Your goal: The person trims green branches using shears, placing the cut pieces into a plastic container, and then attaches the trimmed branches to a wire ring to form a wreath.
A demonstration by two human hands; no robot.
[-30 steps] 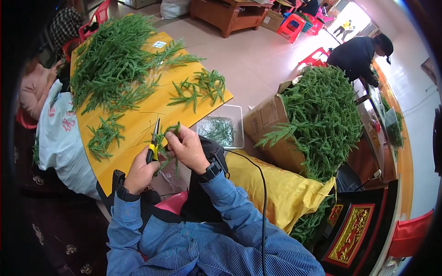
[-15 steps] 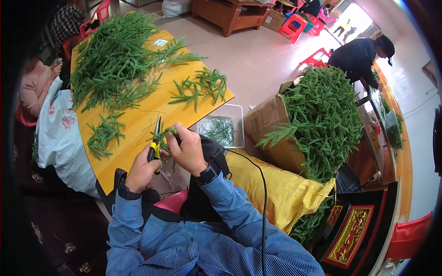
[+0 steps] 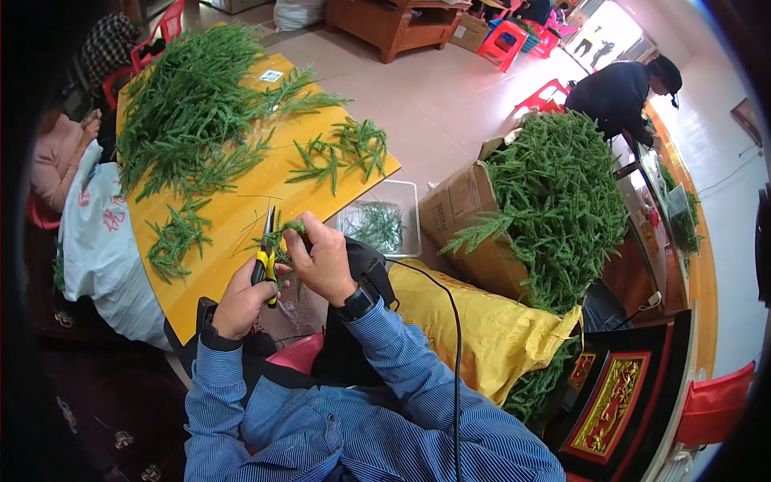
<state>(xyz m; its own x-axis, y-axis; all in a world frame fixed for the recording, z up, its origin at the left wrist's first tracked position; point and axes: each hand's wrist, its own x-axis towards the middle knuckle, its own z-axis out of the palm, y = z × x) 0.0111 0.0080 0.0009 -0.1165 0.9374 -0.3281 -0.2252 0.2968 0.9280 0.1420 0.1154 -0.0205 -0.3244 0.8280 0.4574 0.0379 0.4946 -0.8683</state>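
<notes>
My left hand (image 3: 238,304) is closed around long-nose pliers (image 3: 266,259) with black and yellow handles, their jaws pointing away from me. Beside the jaws, my right hand (image 3: 323,263) pinches a green leafy sprig (image 3: 283,238) between thumb and fingers. The jaws touch or lie very near the sprig; leaves hide the exact contact. Both hands are over the near edge of a yellow board (image 3: 229,221). Bent green sprigs (image 3: 178,241) lie on it left of the pliers, and looped ones (image 3: 363,146) at its right. Thin stems or wires lie near the jaws.
A large heap of green foliage (image 3: 189,100) covers the board's far part. To the right are a clear plastic bin (image 3: 412,210), a cardboard box (image 3: 450,207) overflowing with foliage and a yellow sack (image 3: 466,325). A white sack (image 3: 100,241) hangs at left. Other people sit or stand around.
The view has shifted slightly, so the surroundings appear a little further left. Both hands keep nearly the same pose, with the pliers still beside the sprig.
</notes>
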